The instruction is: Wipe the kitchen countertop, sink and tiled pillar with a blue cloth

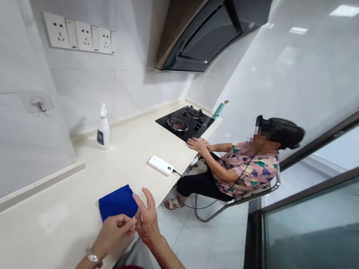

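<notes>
A folded blue cloth [118,202] lies flat on the counter just beyond my hands. My left hand [115,230], with a metal-banded watch [93,257] at the wrist, is closed, fingers curled and the thumb pressed in a pinch. Whatever may be between those fingertips is hidden or too small to name. Close against it, by the counter's front edge, is my right hand [147,221]. Its upper fingers are stretched out and apart, while its lower fingers come near my left fingertips. The right fingers overlap the cloth's right edge in view; contact cannot be told.
On the pale counter [126,162] stand a white spray bottle [103,130], a white power bank [160,165] with a cable, and a black gas hob [184,124]. A green bottle [219,109] is behind. Another person [250,165] sits on a folding chair, hands at the hob's edge.
</notes>
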Tool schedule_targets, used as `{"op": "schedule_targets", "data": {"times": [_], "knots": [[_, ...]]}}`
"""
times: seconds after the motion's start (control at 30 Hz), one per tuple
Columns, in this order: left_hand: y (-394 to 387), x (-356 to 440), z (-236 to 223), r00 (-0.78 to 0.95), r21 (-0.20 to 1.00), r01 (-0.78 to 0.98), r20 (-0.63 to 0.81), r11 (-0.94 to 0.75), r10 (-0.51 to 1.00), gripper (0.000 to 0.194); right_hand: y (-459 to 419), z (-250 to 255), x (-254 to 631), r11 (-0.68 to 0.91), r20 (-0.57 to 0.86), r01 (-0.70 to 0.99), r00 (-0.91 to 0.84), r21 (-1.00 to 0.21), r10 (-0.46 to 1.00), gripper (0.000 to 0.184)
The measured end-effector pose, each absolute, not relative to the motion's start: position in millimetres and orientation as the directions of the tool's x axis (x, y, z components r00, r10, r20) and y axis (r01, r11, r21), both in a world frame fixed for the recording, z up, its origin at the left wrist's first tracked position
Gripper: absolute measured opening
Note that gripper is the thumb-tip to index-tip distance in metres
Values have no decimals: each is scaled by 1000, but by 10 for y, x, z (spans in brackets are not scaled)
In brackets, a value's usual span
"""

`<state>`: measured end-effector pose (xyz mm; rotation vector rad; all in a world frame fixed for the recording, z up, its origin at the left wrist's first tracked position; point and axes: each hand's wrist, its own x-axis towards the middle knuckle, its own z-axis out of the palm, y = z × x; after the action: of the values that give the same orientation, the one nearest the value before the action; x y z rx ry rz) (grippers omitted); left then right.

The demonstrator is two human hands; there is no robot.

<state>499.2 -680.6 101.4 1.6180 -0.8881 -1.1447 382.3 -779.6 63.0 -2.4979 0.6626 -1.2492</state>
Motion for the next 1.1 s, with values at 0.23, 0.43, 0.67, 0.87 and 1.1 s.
{"op": "schedule_targets", "data": {"times": [0.23,0.43,0.67,0.87,1.1], "knots": [[-6976,4793,1039,387,947,-299,10,-116,-922,40,-8012,742,3505,-859,722,-365,475,-359,-503,71],[-6842,5028,1151,511,845,-529,393,81,-764,24,-7891,773,3576,-889,695,-225,559,-399,-453,67],[-6820,5031,1106,476,770,-630,490,106,-730,21,-7812,769,3770,-884,680,-68,612,-463,-404,66],[-6807,5040,1098,466,739,-665,524,108,-713,18,-7787,756,3807,-866,671,-35,617,-499,-411,66],[-6811,5071,1037,410,741,-658,501,133,-763,16,-7741,749,3798,-856,654,-45,624,-516,-427,63]]}}
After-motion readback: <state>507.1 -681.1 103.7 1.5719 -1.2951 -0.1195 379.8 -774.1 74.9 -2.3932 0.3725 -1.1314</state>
